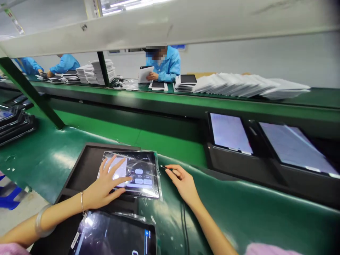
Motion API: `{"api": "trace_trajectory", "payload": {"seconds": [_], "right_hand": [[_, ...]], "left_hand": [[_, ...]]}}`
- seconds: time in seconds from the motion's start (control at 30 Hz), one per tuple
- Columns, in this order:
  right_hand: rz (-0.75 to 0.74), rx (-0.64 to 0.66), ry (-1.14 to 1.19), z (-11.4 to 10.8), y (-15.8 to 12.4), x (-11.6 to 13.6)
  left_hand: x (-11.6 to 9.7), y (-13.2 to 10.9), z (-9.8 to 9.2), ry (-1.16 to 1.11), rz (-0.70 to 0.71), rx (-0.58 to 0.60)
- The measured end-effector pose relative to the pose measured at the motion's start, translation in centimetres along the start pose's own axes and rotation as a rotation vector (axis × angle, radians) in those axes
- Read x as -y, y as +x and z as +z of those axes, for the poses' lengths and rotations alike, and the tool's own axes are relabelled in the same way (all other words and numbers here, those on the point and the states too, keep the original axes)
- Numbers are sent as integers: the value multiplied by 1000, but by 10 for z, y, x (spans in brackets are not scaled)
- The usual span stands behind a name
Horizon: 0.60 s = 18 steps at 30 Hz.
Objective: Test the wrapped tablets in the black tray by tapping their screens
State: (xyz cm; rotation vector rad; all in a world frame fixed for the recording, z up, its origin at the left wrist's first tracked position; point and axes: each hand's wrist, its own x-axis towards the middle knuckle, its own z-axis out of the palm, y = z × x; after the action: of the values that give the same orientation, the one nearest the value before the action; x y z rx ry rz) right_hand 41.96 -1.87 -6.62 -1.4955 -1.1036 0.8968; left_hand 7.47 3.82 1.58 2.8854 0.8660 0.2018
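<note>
A tablet [140, 171] in a clear plastic sleeve lies on a black tray [82, 166] on the green bench, its screen lit with buttons. My left hand [106, 184] rests flat on the screen's left half, fingers spread. My right hand [182, 180] sits just right of the tablet, fingers pinched on a small dark plug or cable end [163, 166] near the tablet's right edge. A second tablet [114, 237] in plastic lies closer to me, screen on.
Two lit tablets [230, 132] [293, 147] lean in a black tray at the right. Black trays are stacked at the left [13, 124]. Across the green conveyor, people in blue coats [166, 63] handle tablets beside stacks of white sleeves [247, 85].
</note>
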Motion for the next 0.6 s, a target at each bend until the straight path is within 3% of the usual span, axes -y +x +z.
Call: {"api": "trace_trajectory", "payload": {"seconds": [0.3,0.6], "right_hand": [[-25,-22,-7,4,-3,5],[-41,-73,6,10,-9,1]], "left_hand": [[-48,-42,-6,-91,136,156],[-81,-64,-4,-76,307,104]]}}
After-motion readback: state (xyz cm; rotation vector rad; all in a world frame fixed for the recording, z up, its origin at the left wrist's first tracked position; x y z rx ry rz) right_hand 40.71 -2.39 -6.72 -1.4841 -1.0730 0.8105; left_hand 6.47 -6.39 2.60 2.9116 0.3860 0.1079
